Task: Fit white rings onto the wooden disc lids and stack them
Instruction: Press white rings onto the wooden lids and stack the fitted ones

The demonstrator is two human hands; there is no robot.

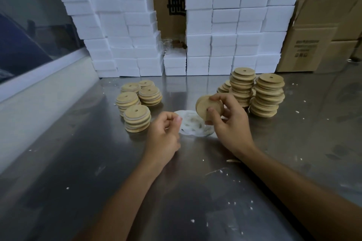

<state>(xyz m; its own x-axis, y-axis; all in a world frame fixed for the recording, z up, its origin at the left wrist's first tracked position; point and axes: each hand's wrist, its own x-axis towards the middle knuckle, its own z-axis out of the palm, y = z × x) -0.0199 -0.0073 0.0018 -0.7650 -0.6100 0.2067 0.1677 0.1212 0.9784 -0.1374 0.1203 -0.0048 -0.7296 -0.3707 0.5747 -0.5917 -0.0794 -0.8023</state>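
A person sits at a shiny metal surface (pixel 78 172). The right hand (pixel 229 121) holds a wooden disc lid (pixel 207 106) up on its edge, tilted, above the middle of the surface. Its fingers (pixel 219 98) curl over the top of the lid and the thumb presses on the flat face. The left hand (pixel 164 133) is just beside it, low over the surface. Its fingers are curled in, with the thumb against the first finger; I cannot tell if they pinch a ring.

A small heap of white rings (pixel 194 125) lies on the surface between the two hands, under the held lid.

Toward the far left edge stand five short stacks of lids with rings (pixel 137 121). Toward the far right edge stand taller stacks of plain lids (pixel 266 96), close together.

White foam blocks (pixel 225 35) are piled high along the back edge. Brown cardboard boxes (pixel 321 45) stand behind them and at the back right corner. Tiny white crumbs (pixel 231 202) are scattered over the surface.
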